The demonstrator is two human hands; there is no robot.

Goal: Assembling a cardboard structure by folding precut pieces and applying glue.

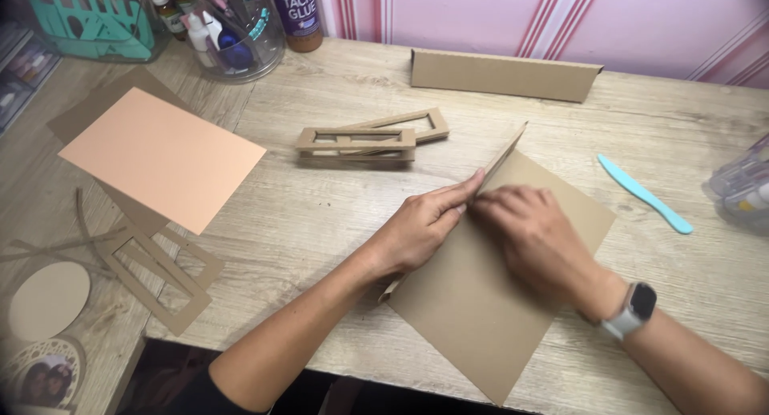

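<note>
1. Brown card sheet (481, 295): flat on table (320, 215), left edge folded up beneath fingertips.
2. Left hand (416, 227): fingers straight, pressing the raised flap.
3. Right hand (533, 235): fingers curled, pinching the fold.
4. Beyond fingers: card frames (360, 143); right, teal tool (645, 195).

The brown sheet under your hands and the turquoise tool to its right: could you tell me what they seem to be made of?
Brown sheet: probably kraft cardstock or thin cardboard, matte; it holds a raised folded edge. Turquoise tool: likely smooth plastic, uniform colour, slight sheen.
</note>
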